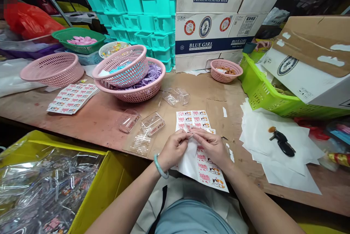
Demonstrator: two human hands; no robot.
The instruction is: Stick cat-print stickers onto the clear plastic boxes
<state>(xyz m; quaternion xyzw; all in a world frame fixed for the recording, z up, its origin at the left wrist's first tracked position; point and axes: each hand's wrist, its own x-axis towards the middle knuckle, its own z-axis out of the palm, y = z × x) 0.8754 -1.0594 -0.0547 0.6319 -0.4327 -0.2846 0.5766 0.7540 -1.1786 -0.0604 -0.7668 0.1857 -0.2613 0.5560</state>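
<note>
A sticker sheet [206, 171] with pink lettering and cartoon cats hangs partly over the table's front edge. My left hand [176, 148] is closed in a pinch at a white, folded-over part [189, 159] of the sheet. My right hand [210, 144] presses its fingers together on the sheet, tips meeting those of the left. What lies right between the fingertips is hidden. More printed stickers [193, 117] show beyond my hands. To the left lie clear plastic cases [153, 123], one with a cat sticker on it, and another clear case [129, 120].
Further clear pieces [176, 96] lie behind. A stack of sticker sheets [72, 98] and pink baskets [131, 93] stand left. White papers [273, 143] with a black-handled tool [284, 143] lie right, near a green crate [268, 88]. A yellow bin [115, 175] of clear cases sits front left.
</note>
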